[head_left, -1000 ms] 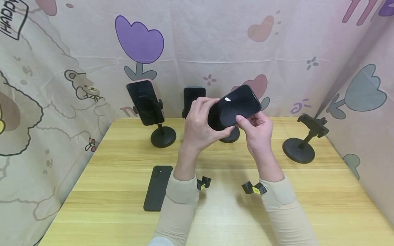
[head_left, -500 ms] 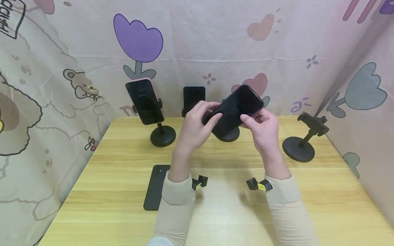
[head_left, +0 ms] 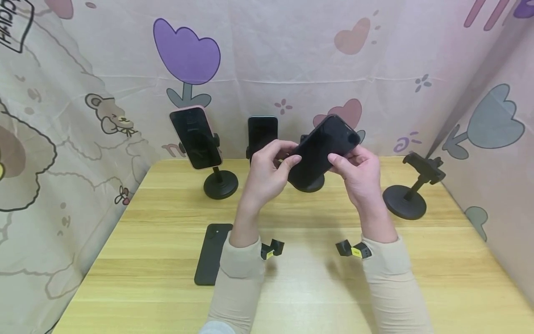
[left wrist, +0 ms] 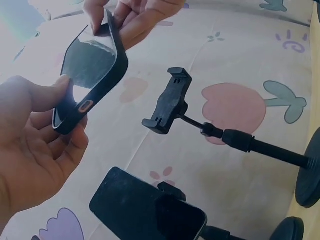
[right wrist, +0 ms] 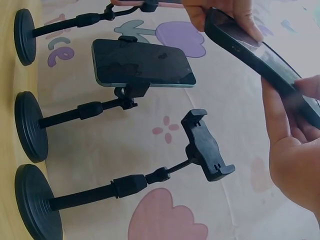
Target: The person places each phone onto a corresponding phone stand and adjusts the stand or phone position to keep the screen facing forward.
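A smartphone (head_left: pixel 321 150) in a dark case is held up and tilted above the table, its black screen facing me. My left hand (head_left: pixel 264 174) pinches its lower left end, thumb on the front. On the opposite side my right hand (head_left: pixel 360 174) grips the edge, with the thumb over the screen and the fingers behind. The left wrist view shows a charging port in the end of the phone (left wrist: pixel 92 70) beside my left fingers. Behind the phone stands a black phone stand with a bare clamp (left wrist: pixel 172 102), mostly hidden in the head view.
A pink-edged phone (head_left: pixel 196 138) sits in the stand at left, and another phone (head_left: pixel 263 132) is clamped in the middle stand. At far right a stand (head_left: pixel 404 202) has a bare clamp. A black phone (head_left: pixel 210 255) lies face down beside my left sleeve. Patterned cloth hangs behind.
The phone has turned to a steeper tilt. My left hand shifted its grip from a wide hold to a pinch, thumb on the front; my right hand moved slightly right.
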Action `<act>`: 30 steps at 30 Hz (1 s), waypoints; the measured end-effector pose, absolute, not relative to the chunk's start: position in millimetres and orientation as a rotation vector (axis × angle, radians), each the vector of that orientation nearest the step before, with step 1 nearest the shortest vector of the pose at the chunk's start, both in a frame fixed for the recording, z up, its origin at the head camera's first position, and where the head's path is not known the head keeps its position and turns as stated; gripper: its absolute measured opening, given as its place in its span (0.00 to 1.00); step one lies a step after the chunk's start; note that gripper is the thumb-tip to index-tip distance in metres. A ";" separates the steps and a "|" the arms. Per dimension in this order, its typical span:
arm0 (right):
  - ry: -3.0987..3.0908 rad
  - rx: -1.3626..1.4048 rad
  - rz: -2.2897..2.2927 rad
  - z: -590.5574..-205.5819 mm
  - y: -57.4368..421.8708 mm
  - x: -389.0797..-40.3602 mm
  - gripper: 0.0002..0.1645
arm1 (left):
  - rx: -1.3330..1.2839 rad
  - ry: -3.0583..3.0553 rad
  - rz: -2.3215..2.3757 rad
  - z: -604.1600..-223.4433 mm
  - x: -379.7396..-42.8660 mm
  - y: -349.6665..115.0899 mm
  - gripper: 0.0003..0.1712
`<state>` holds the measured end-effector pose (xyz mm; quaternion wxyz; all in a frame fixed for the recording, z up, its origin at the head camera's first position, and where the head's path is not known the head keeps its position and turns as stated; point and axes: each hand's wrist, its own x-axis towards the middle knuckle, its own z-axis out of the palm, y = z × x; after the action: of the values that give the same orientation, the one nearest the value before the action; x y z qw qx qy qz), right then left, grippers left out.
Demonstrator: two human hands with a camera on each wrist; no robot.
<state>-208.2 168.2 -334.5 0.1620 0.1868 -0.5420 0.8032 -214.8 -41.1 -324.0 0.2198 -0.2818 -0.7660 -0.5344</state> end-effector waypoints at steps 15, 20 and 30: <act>-1.715 0.460 2.132 -334.9 146.7 -207.3 0.20 | -0.625 -1.896 -1.600 -328.7 -218.2 -24.8 0.14; -1.727 0.437 2.086 -334.2 144.2 -210.6 0.20 | -0.599 -1.886 -1.607 -330.7 -220.5 -23.0 0.15; -1.684 0.470 2.097 -332.6 148.4 -218.1 0.19 | -0.619 -1.840 -1.636 -334.6 -224.2 -17.0 0.17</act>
<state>-218.1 148.4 -332.6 0.2043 0.1684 -0.6040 0.7517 -224.2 -17.0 -334.6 0.2968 -0.2326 -0.6921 -0.6154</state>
